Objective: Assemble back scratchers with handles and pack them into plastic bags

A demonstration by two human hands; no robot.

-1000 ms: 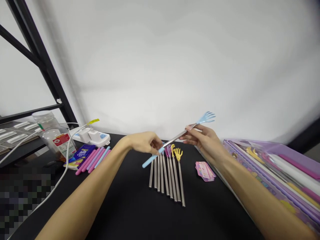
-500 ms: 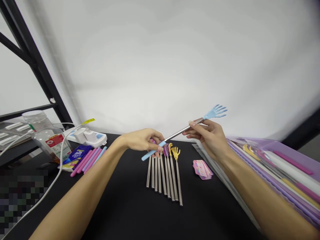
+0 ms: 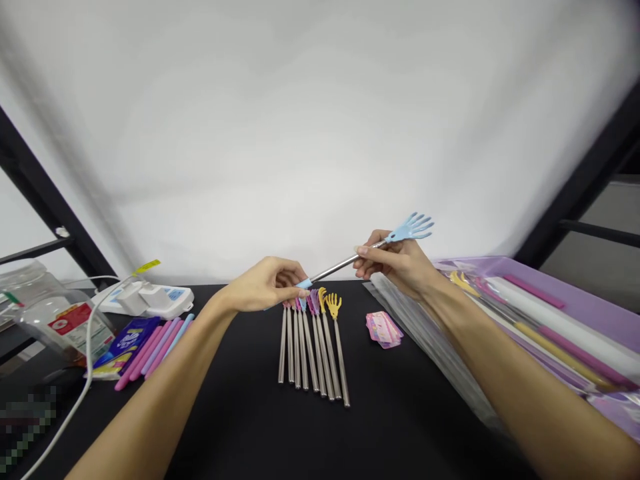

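Both hands hold a back scratcher [image 3: 334,268] slantwise above the table. It has a light-blue, hand-shaped head [image 3: 411,227], a metal rod and a light-blue grip sleeve [image 3: 303,284]. My right hand [image 3: 395,261] is closed around the rod just below the head. My left hand [image 3: 273,283] is closed around the sleeve, most of which its fingers hide. Beneath lies a row of several more back scratchers [image 3: 313,350], side by side, their bare metal rods toward me. A yellow head [image 3: 334,305] shows at the row's right end; other heads are partly behind my left hand.
Several pink, purple and blue grip sleeves [image 3: 155,347] lie left, beside a blue packet [image 3: 130,341], a power strip [image 3: 170,301] and a plastic jar [image 3: 60,317]. Rightward are small pink cards [image 3: 384,329], clear plastic bags [image 3: 410,320] and a purple bin [image 3: 545,283] of back scratchers.
The camera view has shifted, so the table things appear farther left. My left hand now covers more of the blue sleeve, whose free end showed before. Both hands keep their hold.
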